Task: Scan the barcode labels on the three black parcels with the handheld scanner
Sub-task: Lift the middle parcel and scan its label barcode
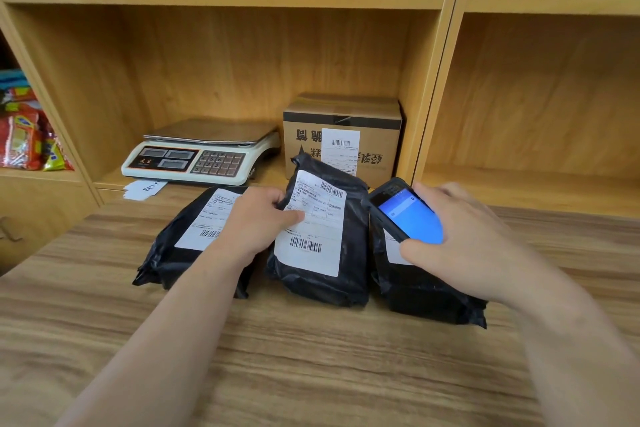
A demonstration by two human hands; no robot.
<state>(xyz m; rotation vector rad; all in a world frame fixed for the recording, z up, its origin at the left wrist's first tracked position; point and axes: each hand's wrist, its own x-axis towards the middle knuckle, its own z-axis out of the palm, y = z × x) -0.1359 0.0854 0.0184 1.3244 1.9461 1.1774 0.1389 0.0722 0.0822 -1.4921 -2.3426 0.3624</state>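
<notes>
head view: three black parcels lie side by side on the wood-grain surface (311, 357), just in front of a wooden shelf unit (242, 55).

left parcel (173, 253): flat, white shipping label face up, partly covered by the left forearm.

middle parcel (349, 253): far end tilted up toward the camera. its white label (313, 239) carries one barcode near the top right and one near the bottom. left hand (258, 222) grips the upper left edge of this parcel; thumb lies across the label face, the other fingers curl behind the edge, so the hand is closed on the parcel.

right parcel (433, 291): mostly hidden under the right hand and device; only a strip of its label shows.

right hand (474, 236) holds the handheld scanner (403, 211) above the right parcel, just beside the middle one. thumb on the near edge, fingers wrapped over the far side. screen lit blue, facing up; the top end of the device points toward the middle parcel's label.

on the shelf behind: a digital weighing scale (204, 152) with keypad and steel pan, a paper slip (143, 189) poking out under its front, and a cardboard box (343, 135) with its own barcode label, touching the raised end of the middle parcel in this view. snack packets (24, 142) sit in the compartment at far left.
</notes>
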